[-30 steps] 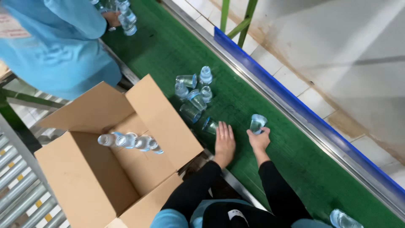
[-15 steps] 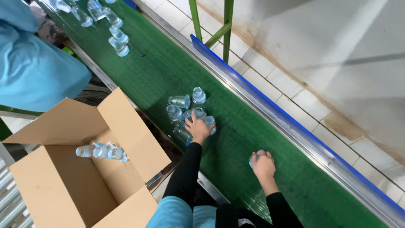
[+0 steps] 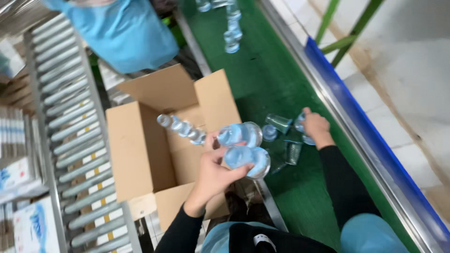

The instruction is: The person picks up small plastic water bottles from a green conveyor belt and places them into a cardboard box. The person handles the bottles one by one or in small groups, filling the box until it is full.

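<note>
Two clear plastic bottles [image 3: 243, 147] with a pale blue tint lie side by side in the left hand [image 3: 213, 175], their round bases turned up toward the camera. The fingers are closed around them from below and the thumb crosses the nearer one, so the pair is clamped and held in the air just over the near right edge of an open cardboard box [image 3: 150, 150]. Motion blur softens their outlines, and their necks are hidden behind the palm.

Inside the box, a row of similar bottles [image 3: 183, 129] lies across the brown floor, slanting from upper left to lower right, with its lower end just beside the held pair. The box flaps stand open on all sides.

To the right, the right hand [image 3: 315, 125] rests on the green conveyor belt [image 3: 262, 79], curled over a bottle [image 3: 302, 129]; whether it truly grips it I cannot tell. A few loose bottles [image 3: 281, 136] lie scattered on the belt between the two hands. Further up the belt, more bottles [image 3: 232, 35] lie in a line.

Left of the box runs a grey roller track [image 3: 70, 122]. Beyond the box stands another person in a light blue coat [image 3: 122, 28]. A blue rail [image 3: 370, 136] edges the belt's far side.
</note>
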